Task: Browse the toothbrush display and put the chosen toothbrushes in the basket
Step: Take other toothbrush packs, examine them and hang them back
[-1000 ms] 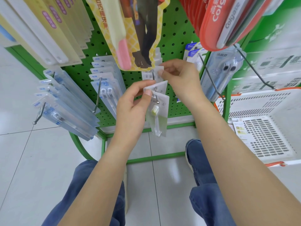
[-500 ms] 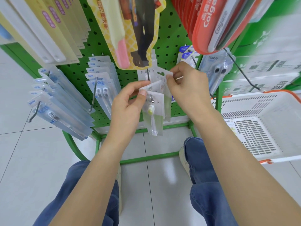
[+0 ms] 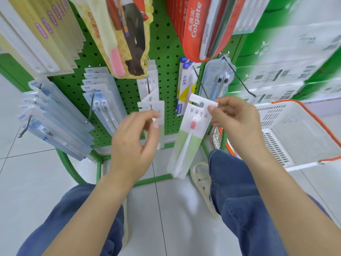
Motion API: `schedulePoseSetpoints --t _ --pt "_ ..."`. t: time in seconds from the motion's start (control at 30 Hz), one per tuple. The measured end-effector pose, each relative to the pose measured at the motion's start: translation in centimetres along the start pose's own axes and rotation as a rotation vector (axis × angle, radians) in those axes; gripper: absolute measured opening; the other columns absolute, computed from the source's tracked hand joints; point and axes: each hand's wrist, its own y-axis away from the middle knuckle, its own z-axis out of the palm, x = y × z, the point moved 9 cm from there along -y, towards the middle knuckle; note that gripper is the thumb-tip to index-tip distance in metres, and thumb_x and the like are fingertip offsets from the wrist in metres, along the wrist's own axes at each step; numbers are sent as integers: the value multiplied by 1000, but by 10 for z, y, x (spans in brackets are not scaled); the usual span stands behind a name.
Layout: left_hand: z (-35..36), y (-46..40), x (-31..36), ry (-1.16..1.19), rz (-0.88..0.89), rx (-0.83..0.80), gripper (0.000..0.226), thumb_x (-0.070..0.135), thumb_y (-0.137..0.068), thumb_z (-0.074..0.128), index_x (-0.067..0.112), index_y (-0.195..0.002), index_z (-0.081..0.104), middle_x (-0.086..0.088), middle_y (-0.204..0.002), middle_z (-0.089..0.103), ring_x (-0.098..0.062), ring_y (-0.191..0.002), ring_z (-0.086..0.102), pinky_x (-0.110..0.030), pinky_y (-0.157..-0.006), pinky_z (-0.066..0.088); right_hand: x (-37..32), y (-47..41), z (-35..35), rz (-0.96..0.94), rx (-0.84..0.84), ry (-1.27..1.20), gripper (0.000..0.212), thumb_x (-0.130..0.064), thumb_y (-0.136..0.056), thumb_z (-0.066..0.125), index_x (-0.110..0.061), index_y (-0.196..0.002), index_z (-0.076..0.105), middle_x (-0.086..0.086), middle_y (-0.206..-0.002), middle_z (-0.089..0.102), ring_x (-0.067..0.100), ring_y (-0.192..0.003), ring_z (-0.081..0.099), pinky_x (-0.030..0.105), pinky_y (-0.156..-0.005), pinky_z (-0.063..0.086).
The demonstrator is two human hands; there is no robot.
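A: What fills the upper half of the frame?
B: A green pegboard display [image 3: 166, 45] hung with toothbrush packs, red Colgate packs [image 3: 195, 28] at upper centre.
A: And the basket?
B: A white basket [image 3: 295, 133] with orange handles sits at the right edge, on the floor.
A: The hands?
B: The right hand [image 3: 238, 119], centre right, pinches the top corner of a toothbrush pack [image 3: 190, 137] that hangs free of the hooks, left of the basket. The left hand [image 3: 136, 137], at centre, has loosely curled fingers holding nothing, its thumb tip by the packs on the hook [image 3: 155, 111].
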Motion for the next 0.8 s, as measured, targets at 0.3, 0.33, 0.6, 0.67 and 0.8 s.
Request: schedulePoseSetpoints --t 0.3,0.33,0.6,0.67,0.8 --pt "65 42 -10 635 -693 -613 17 24 -91 59 18 -81 71 16 -68 67 1 -61 58 -10 -57 41 30 1 -5 335 -13 -478 13 -7 -93 58 -12 -82 63 -6 -61 68 6 -51 61 15 -55 51" --pt "64 41 -10 673 -707 -602 17 26 -88 61 17 -81 73 11 -69 68 -3 -62 59 -13 -57 42 33 0 -4 338 -15 -487 13 -9 -93 58 -13 -82 64 -7 -62 68 6 -52 61 15 -56 52" --pt "50 31 -12 112 -294 -458 35 52 -92 48 24 -80 68 -1 -62 52 -16 -52 44 -20 -46 28 30 11 22 309 -83 -434 22 -32 -86 63 -23 -106 65 -11 -77 73 7 -78 71 24 -74 59" --pt "47 28 -9 35 -231 -436 42 55 -91 41 22 -81 66 -3 -65 48 -21 -51 42 -25 -43 29 27 13 26 274 -106 -464 44 -29 -79 66 -26 -121 58 -11 -83 74 8 -89 71 23 -78 57" --pt "40 27 -8 94 -242 -401 38 55 -91 42 26 -93 66 -3 -65 48 -21 -50 43 -31 -38 39 17 14 31 210 -146 -545 51 -22 -75 65 -28 -124 53 -12 -83 74 6 -86 70 18 -75 54"
